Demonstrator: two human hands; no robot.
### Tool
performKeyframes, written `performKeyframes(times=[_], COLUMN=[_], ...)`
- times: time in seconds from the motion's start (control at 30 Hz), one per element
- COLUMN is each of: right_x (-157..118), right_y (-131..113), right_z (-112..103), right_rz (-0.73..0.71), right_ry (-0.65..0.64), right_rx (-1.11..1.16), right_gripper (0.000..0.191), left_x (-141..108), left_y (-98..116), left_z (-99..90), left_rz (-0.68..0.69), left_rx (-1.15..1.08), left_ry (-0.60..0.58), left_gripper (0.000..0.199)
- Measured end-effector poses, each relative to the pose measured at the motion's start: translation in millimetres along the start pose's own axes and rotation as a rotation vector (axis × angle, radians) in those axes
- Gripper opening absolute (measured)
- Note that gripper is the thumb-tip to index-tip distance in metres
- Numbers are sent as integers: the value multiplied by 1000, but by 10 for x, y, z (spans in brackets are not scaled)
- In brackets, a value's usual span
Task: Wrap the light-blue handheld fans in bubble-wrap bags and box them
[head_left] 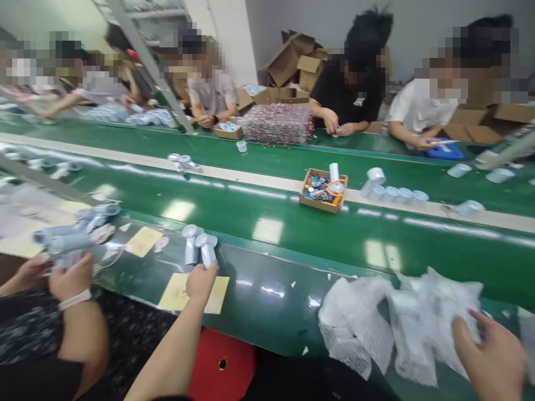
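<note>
My left hand (201, 285) is closed around the lower end of a pale blue tube-shaped part with a round head (208, 250); its exact kind I cannot make out. A second such part (191, 245) stands right beside it on the near bench. Beneath my left wrist lies a yellow paper sheet (171, 292). On the other side, my right hand (489, 348) has thumb and fingers apart at the edge of a clear bubble-wrap bag (434, 312) with pale things inside; whether it touches the bag is unclear. Another crumpled bubble-wrap bag (355, 317) lies to its left.
A co-worker's hands (71, 278) hold similar pale parts at left. Beyond the near bench runs a green conveyor belt (234, 206). On its middle strip are a cardboard tray (321, 207) of small parts and several pale blue rounds (390, 194). More people sit along the far side.
</note>
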State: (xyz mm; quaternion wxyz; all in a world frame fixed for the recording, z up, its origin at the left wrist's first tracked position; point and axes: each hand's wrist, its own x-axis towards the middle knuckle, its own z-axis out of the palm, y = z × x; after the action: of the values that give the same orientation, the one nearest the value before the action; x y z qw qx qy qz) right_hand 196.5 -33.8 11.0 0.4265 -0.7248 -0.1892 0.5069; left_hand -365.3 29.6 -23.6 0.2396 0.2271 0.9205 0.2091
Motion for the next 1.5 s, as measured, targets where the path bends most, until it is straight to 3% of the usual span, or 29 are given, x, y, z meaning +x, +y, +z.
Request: performKeyframes(times=[0.03,0.07,0.1,0.17,0.2,0.23,0.27,0.33,0.4,0.47,0.53,0.6,0.67,0.77,0.9,0.97,1.03,1.17,1.23,1.33,1.5], right_x=[-91,-171,-234,-306,-316,-309,-288,-207,-109,-47,-53,-124,-228,-388,-506,-490,-428,-279,-245,-257,-334], right_y=[-43,-81,-108,-128,-124,-119,-117,-140,-205,-290,-355,-368,-319,-160,35,57,26,-67,-61,28,191], right_z=[164,370,604,1060,1237,1355,1405,1292,957,526,120,-189,-394,-566,-666,-676,-657,-535,-461,-372,-253], right_rz=[-112,-137,-84,77,132,172,172,119,36,-17,-28,23,95,219,371,391,381,338,339,358,391], right_ry=[146,184,93,-159,-255,-349,-372,-316,-174,-82,-26,-15,-10,-57,-248,-311,-358,-399,-405,-417,-426], right_rx=[-1,12,66,188,231,318,376,470,499,502,485,469,478,469,443,482,511,514,497,484,485], right_gripper=[49,40,36,48,53,56,56,50,45,45,46,47,48,46,39,38,38,34,32,31,33], left_x=[-164,-371,-619,-1205,-1518,-1825,-2113,-2597,-2932,-3130,-3216,-3220,-3174,-3094,-3012,-2910,-2722,-2228,-2105,-2249,-2793], left_y=[50,114,188,349,429,503,568,659,691,669,619,567,535,540,668,799,979,1330,1367,1151,543], left_z=[109,233,365,640,776,910,1040,1296,1545,1780,1981,2122,2177,2072,1678,1482,1359,1364,1429,1558,1896], left_rz=[43,82,118,184,219,263,309,407,631,901,1065,1071,1041,962,865,787,723,733,762,871,1096], left_rx=[-31,-68,-105,-186,-229,-320,-377,-350,-111,187,393,466,496,466,299,111,-29,56,115,197,427], left_ry=[-50,-110,-173,-355,-479,-715,-924,-1273,-1392,-1319,-1208,-1157,-1116,-1066,-1058,-1095,-1058,-755,-612,-469,-659], left_gripper=[32,35,36,38,39,39,40,40,38,36,44,42,26,13,27,31,33,24,19,21,6])
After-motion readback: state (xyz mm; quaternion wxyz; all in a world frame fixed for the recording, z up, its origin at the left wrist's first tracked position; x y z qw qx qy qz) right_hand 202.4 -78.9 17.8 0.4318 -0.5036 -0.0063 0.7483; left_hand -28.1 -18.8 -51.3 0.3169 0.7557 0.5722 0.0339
